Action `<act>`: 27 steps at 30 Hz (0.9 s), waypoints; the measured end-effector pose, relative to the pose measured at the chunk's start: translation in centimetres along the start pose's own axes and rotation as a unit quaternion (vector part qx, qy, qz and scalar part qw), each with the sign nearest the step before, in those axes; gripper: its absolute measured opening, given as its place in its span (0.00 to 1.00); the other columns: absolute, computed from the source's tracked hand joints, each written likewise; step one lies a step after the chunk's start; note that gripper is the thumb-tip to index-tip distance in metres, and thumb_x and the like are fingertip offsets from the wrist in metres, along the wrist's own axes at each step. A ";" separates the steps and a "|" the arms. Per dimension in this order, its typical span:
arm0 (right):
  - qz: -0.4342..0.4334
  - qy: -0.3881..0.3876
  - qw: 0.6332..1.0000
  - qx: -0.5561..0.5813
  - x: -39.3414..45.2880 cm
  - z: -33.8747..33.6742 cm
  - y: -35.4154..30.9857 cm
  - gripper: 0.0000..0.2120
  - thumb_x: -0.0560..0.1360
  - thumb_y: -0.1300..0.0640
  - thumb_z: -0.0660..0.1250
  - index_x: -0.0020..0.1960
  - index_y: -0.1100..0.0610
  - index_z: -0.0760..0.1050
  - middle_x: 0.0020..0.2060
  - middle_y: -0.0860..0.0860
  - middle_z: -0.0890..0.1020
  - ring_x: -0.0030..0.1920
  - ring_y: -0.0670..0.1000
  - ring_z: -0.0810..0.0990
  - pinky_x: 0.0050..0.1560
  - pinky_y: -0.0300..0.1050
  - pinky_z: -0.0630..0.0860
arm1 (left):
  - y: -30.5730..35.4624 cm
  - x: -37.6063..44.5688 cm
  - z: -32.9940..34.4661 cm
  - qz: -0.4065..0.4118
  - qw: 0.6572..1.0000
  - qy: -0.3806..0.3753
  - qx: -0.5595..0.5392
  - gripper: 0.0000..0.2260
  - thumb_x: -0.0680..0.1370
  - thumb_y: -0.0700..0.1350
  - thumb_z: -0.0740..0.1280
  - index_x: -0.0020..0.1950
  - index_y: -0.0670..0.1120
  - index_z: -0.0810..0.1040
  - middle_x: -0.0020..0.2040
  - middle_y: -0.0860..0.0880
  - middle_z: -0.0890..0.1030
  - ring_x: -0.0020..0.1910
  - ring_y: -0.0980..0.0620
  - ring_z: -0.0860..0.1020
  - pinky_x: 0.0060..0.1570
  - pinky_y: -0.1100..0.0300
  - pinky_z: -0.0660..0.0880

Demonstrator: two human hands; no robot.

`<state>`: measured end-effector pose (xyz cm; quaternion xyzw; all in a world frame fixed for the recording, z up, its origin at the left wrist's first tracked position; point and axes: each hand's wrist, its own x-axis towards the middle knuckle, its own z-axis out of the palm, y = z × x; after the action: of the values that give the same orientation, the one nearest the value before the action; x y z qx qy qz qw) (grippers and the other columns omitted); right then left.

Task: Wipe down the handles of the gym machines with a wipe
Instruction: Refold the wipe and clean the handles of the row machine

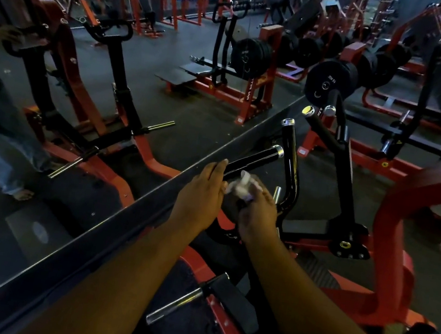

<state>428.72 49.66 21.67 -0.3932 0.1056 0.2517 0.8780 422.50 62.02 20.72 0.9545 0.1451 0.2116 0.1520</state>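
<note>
Head view, and right at the centre is the white wipe, bunched up and pressed against the black handle of a red-framed machine, near where that bar joins its bracket. The right hand has it, fingers curled around the crumpled wipe and clamping it to the bar. The left hand sits just beside, fingers extended fairly straight, fingertips laid on the same handle a little further up toward its chrome end cap. Both forearms reach in from the bottom of the picture. A second upright black handle rises just behind, chrome-capped as well, and another pair of capped grips stands beyond it. Black weight plates hang on a rack further back. Along the left runs a big mirror, showing a matching red machine and a person's legs in light trousers. Dark rubber floor lies under it all.
</note>
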 end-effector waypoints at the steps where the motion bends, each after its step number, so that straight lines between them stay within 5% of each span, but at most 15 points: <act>1: -0.017 0.027 1.000 0.000 1.2 -0.2 -0.9 0.11 0.83 0.63 0.60 0.59 0.61 0.80 0.46 0.57 0.86 0.39 0.48 0.84 0.38 0.39 0.81 | 0.1 -0.1 -0.1 0.003 1.000 0.005 0.002 0.24 0.86 0.50 0.56 0.82 0.49 0.57 0.77 0.46 0.66 0.63 0.42 0.77 0.52 0.44 0.81; 6: -0.017 0.147 0.989 -0.014 3.7 3.1 -4.0 0.08 0.82 0.60 0.65 0.44 0.58 0.77 0.39 0.53 0.79 0.34 0.47 0.78 0.29 0.41 0.74 | 0.2 -0.1 -0.2 0.002 1.000 0.001 0.004 0.23 0.86 0.50 0.55 0.81 0.49 0.57 0.76 0.46 0.66 0.63 0.42 0.78 0.52 0.43 0.80; 9: 0.051 0.152 0.987 -0.030 1.7 5.2 -2.0 0.06 0.81 0.58 0.66 0.49 0.59 0.80 0.43 0.53 0.83 0.42 0.50 0.81 0.37 0.45 0.77 | 0.0 0.0 -0.2 0.008 1.000 -0.006 0.001 0.23 0.86 0.50 0.55 0.81 0.50 0.55 0.76 0.45 0.66 0.59 0.43 0.79 0.50 0.43 0.80; 12: 0.081 0.069 0.994 -0.025 0.3 3.9 0.8 0.08 0.80 0.59 0.66 0.54 0.58 0.83 0.49 0.58 0.87 0.50 0.59 0.86 0.54 0.57 0.83 | -0.2 0.1 -0.1 0.010 1.000 -0.003 0.005 0.24 0.86 0.50 0.56 0.81 0.50 0.55 0.76 0.45 0.67 0.60 0.45 0.79 0.53 0.45 0.81; 15: 0.008 -0.027 0.992 -0.121 0.3 0.8 1.2 0.10 0.81 0.59 0.65 0.58 0.61 0.81 0.52 0.61 0.85 0.55 0.60 0.84 0.59 0.56 0.81 | -0.2 0.1 -0.1 0.015 1.000 -0.005 0.006 0.25 0.86 0.50 0.57 0.82 0.50 0.54 0.77 0.45 0.66 0.61 0.45 0.79 0.53 0.46 0.81; 18: -0.157 0.044 0.955 -0.247 1.6 -1.4 -1.8 0.12 0.83 0.58 0.63 0.61 0.64 0.79 0.49 0.55 0.84 0.52 0.55 0.83 0.49 0.45 0.81 | -0.2 0.1 -0.2 0.019 1.000 -0.006 0.004 0.24 0.86 0.50 0.56 0.82 0.49 0.55 0.77 0.44 0.66 0.62 0.43 0.79 0.54 0.45 0.80; 20: -0.313 0.091 0.890 -0.318 3.6 -1.4 -4.8 0.13 0.83 0.60 0.61 0.64 0.59 0.79 0.54 0.49 0.84 0.53 0.45 0.83 0.54 0.40 0.81 | -0.2 0.1 -0.1 0.011 1.000 -0.003 0.008 0.24 0.87 0.50 0.56 0.82 0.49 0.55 0.77 0.44 0.66 0.63 0.43 0.78 0.55 0.44 0.80; 22: -0.441 0.051 0.723 -0.529 5.2 -0.1 -7.3 0.17 0.82 0.64 0.59 0.67 0.53 0.78 0.61 0.43 0.80 0.58 0.39 0.78 0.62 0.36 0.74 | -0.1 0.1 -0.1 0.009 1.000 -0.001 0.016 0.24 0.87 0.50 0.56 0.82 0.49 0.55 0.78 0.44 0.65 0.62 0.43 0.78 0.55 0.44 0.80; 24: -0.435 -0.035 0.554 -0.709 7.6 0.7 -7.8 0.21 0.80 0.65 0.58 0.68 0.50 0.76 0.68 0.46 0.77 0.68 0.47 0.74 0.68 0.46 0.72 | -0.2 0.1 -0.1 0.013 1.000 0.000 0.018 0.24 0.87 0.50 0.56 0.82 0.48 0.55 0.78 0.44 0.65 0.61 0.42 0.78 0.54 0.44 0.80; 25: -0.400 -0.052 0.506 -0.762 8.5 1.1 -7.5 0.21 0.80 0.65 0.57 0.70 0.51 0.74 0.71 0.51 0.75 0.72 0.52 0.72 0.70 0.52 0.71 | -0.2 0.1 0.0 0.015 1.000 0.001 0.017 0.24 0.87 0.50 0.56 0.82 0.48 0.55 0.78 0.43 0.66 0.62 0.42 0.78 0.54 0.44 0.80; 27: -0.385 -0.045 0.484 -0.784 8.1 1.6 -5.9 0.19 0.82 0.63 0.56 0.69 0.55 0.75 0.70 0.57 0.75 0.69 0.58 0.74 0.65 0.55 0.76 | -0.4 0.0 0.1 0.015 1.000 0.002 0.012 0.26 0.86 0.50 0.56 0.83 0.47 0.53 0.78 0.43 0.65 0.63 0.41 0.78 0.56 0.44 0.79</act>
<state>438.69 50.44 23.44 -0.9085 -0.3368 -0.1156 0.2186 422.53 62.33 20.48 0.9580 0.1333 0.2140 0.1370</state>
